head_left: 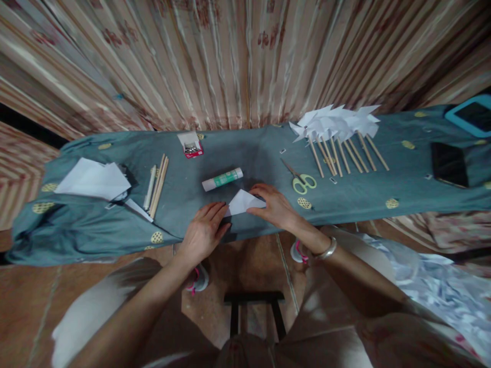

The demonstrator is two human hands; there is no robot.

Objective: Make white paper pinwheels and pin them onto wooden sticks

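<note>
A small sheet of white paper (242, 202), folded to a triangle, lies at the near edge of the cloth-covered table. My left hand (204, 229) presses on its left corner, fingers together. At the right corner, my right hand (273, 205) grips the paper between thumb and fingers. Just beyond the paper rests a green and white glue stick (223, 179). To the right are scissors (299, 178) with yellow-green handles, blades partly open. Several white paper pinwheels (337, 124) on wooden sticks lie in a row farther right.
At the left is a stack of white paper (92, 179), beside several wooden sticks (159, 188) and a pale pen-like rod (150, 188). A small red box (193, 147) of metal bits stands open at the back. A dark phone (449, 164) and blue-framed tablet (471, 115) lie right.
</note>
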